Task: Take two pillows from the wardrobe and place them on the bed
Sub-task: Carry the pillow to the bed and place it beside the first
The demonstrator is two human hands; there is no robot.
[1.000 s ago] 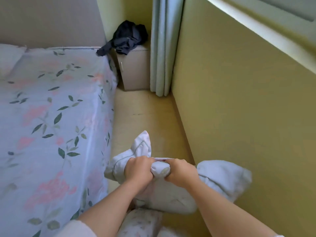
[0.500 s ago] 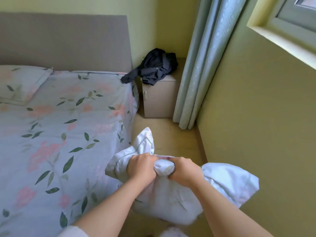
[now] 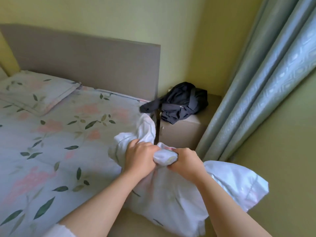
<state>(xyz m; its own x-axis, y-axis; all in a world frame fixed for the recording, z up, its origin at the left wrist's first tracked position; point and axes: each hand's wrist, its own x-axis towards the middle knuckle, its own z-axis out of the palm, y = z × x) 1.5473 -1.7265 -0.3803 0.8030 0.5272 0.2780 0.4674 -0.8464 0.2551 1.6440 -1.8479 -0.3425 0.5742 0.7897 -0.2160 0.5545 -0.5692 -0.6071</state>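
White cotton pillow (image 3: 171, 199), faint leaf print, held off the surface at the right edge of the bed (image 3: 51, 151), part over the mattress and part over the gap toward the green wall (image 3: 282, 151).

Both grips are on it. Left grip (image 3: 140, 156) and right grip (image 3: 184, 161) are fully curled, fists side by side, clamping a bunched wad of the pillow's top edge between them.

Long axis runs roughly left to right across the view, tilted. One corner flap sticks up-left toward the headboard (image 3: 85, 62); the other end points down-right at the wall. The body sags below the fists.

Hard to read:
- Fingertips are buried in the fabric.
- The pillow's lower edge runs behind the forearms. Can't tell if it touches the mattress or the floor.

Also in view:
- A floral pillow (image 3: 34, 94) lies flat at the head of the bed, left side, just beside the headboard.
- A dark garment (image 3: 181, 101) is heaped on the nightstand (image 3: 184, 132), one end hanging over toward the bed.
- The grey-blue curtain (image 3: 256, 82) is on the right, cut off by the frame.
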